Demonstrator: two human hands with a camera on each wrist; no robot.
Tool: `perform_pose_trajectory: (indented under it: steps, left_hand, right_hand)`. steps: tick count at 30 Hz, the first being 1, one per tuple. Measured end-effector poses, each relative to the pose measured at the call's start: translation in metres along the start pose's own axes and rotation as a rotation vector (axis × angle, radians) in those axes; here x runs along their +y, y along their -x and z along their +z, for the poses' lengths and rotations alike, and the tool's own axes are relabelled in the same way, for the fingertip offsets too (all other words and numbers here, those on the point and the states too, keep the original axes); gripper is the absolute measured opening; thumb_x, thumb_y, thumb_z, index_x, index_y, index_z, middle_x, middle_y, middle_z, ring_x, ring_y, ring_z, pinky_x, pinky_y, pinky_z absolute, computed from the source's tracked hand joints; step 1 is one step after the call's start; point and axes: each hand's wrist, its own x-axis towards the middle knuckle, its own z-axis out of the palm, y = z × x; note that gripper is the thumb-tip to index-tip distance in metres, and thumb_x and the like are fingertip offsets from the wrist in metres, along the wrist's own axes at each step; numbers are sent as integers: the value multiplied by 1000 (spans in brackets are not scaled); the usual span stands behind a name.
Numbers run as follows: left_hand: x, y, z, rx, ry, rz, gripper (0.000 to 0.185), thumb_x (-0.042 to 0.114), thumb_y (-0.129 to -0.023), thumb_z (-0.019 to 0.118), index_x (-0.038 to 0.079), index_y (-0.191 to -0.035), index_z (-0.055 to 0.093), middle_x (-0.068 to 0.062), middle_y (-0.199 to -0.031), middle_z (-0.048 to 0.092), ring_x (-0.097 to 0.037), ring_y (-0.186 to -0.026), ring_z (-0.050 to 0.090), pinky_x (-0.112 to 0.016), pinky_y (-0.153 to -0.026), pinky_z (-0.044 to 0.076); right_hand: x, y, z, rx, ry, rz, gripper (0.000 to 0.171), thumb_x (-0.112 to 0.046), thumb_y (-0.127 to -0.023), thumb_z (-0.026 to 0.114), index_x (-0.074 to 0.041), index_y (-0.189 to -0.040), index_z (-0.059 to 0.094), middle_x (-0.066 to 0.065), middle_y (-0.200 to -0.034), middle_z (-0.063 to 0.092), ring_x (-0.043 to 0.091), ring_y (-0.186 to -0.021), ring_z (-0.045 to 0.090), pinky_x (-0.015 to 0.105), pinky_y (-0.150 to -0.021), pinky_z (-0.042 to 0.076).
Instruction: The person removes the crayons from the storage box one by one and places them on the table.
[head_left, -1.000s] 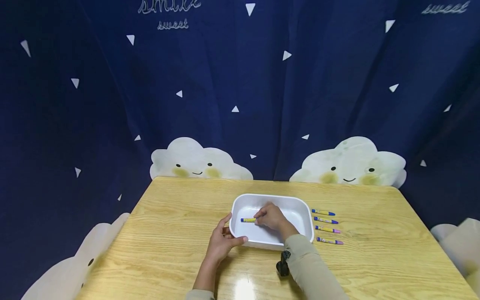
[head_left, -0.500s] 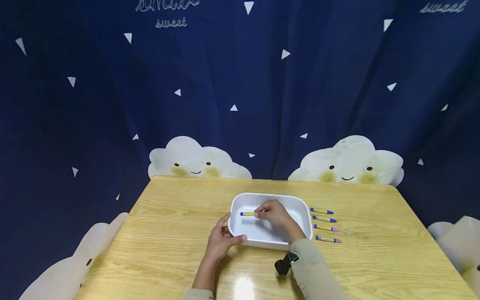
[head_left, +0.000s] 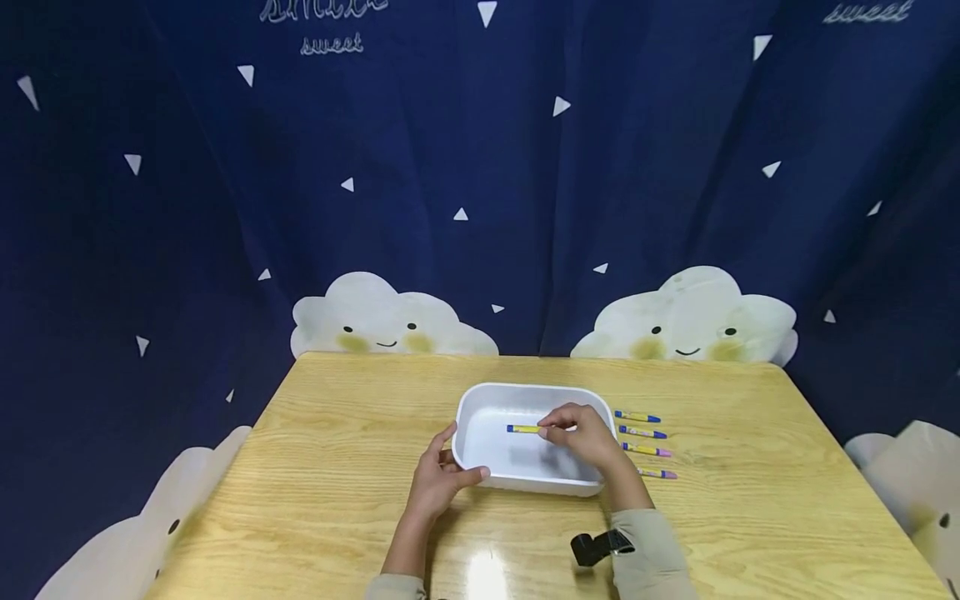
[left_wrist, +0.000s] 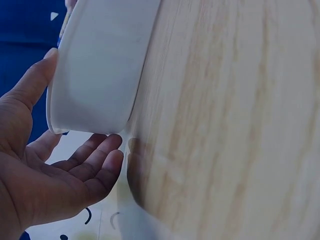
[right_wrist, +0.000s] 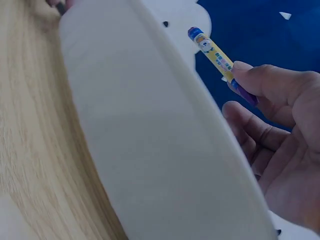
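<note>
In the head view a white plastic basin (head_left: 525, 483) stands on the table. My left hand (head_left: 437, 485) holds its left end, thumb at the near rim and fingers against the end wall. Above the basin's inside, my right hand (head_left: 585, 435) pinches a crayon (head_left: 522, 429) between thumb and fingers. The right wrist view shows the crayon's yellow printed wrapper (right_wrist: 217, 56), blue end and purple tip, raised past the basin's rim. In the left wrist view, the left hand's fingers (left_wrist: 100, 160) touch the basin's outer end wall.
Several crayons lie in a column right of the basin, two with blue tips (head_left: 637, 417) and two with pink tips (head_left: 648, 451). The wooden table (head_left: 337, 433) reaches back to a dark blue curtain (head_left: 420, 208). A black wrist camera (head_left: 600, 547) sits on the right wrist.
My right hand has lifted the crayon from the basin's floor and carried it to the right. The left hand keeps its hold on the basin.
</note>
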Motion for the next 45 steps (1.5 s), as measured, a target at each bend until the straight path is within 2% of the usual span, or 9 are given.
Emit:
perform_pose_trajectory:
  steps: [4,8,15,22,27,35,41,45]
  left_hand:
    - [-4,-4,2,-10,15,1,90,-1,-66,81,-1,-142,32,-24,-97,52,-28,-83,60,-32,-69,53]
    - [-15,-10,2,-10,33,1,92,-1,-65,82,0,-143,32,-23,-97,52,-26,-81,60,-32,-68,53]
    - [-31,-17,1,7,5,7,94,3,-65,84,7,-144,33,-21,-99,51,-23,-81,60,-31,-69,52]
    - [-33,-16,2,9,26,10,93,1,-64,83,6,-143,34,-21,-97,51,-26,-83,61,-32,-70,53]
    - [-33,-15,1,12,19,4,93,2,-64,83,6,-143,34,-21,-98,51,-25,-83,61,-31,-70,52]
    - [-32,-16,-1,4,18,10,94,3,-65,83,6,-144,32,-22,-100,51,-26,-85,60,-31,-71,52]
    - [-31,-17,-1,0,23,2,95,3,-65,84,7,-144,32,-28,-104,49,-29,-89,61,-31,-72,52]
    - [-30,-15,-1,-5,20,11,96,3,-66,83,5,-145,30,-30,-105,49,-27,-88,60,-31,-71,52]
  right_hand:
    - [-4,13,-13,10,-34,18,6,-5,-78,73,-5,-84,72,3,-84,61,17,-78,56,27,-66,47]
    - [-8,25,-24,19,-32,2,7,-7,-78,74,-4,-84,72,4,-85,62,17,-79,55,27,-65,47]
    - [-5,40,-38,29,-18,32,7,-9,-79,74,-6,-85,72,3,-85,62,16,-80,55,28,-65,47]
    - [0,55,-53,75,-22,72,9,-12,-78,75,-8,-86,73,6,-96,62,19,-91,52,27,-67,45]
    - [5,68,-64,116,-49,85,11,-9,-78,75,-4,-88,73,13,-104,61,16,-99,52,27,-65,50]
    - [17,88,-81,164,-10,94,14,-12,-79,74,-3,-91,73,11,-102,63,11,-92,54,26,-66,49]
    - [29,103,-89,212,28,135,16,-14,-80,74,-2,-91,72,13,-103,62,5,-92,53,25,-69,48]
    - [38,110,-95,225,33,105,18,-13,-81,73,0,-93,72,13,-107,63,0,-95,53,22,-71,48]
